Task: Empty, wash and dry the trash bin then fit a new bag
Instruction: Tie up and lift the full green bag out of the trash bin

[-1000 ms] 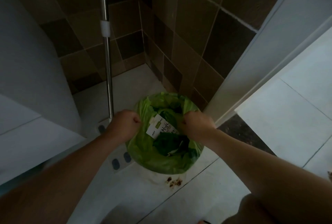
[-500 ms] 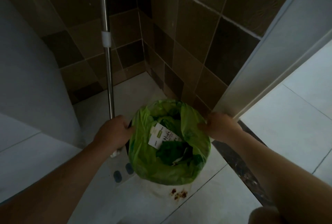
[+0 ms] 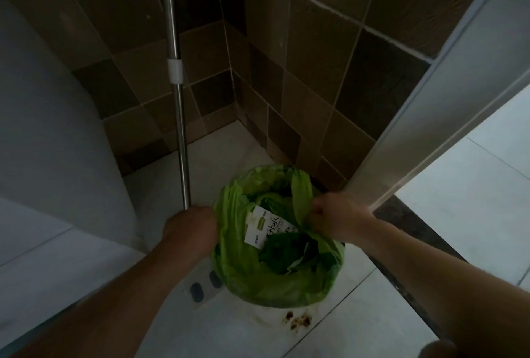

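Left hand [image 3: 189, 231]: curled against the left rim of the thin green plastic bin bag [image 3: 275, 286]; actual grip hidden.
Bag: on the floor near the tiled corner, soft, probably light, tearable; lift by gathered rim.
Right hand [image 3: 334, 215]: pinching the bag's right edge.

Both forearms extend forward and down, bare; the left grip [image 3: 189, 228] is curled, knuckles up, closed on the green bag [image 3: 275, 286] edge, and the right grip [image 3: 335, 215] pinches the opposite edge in bunched fingers.
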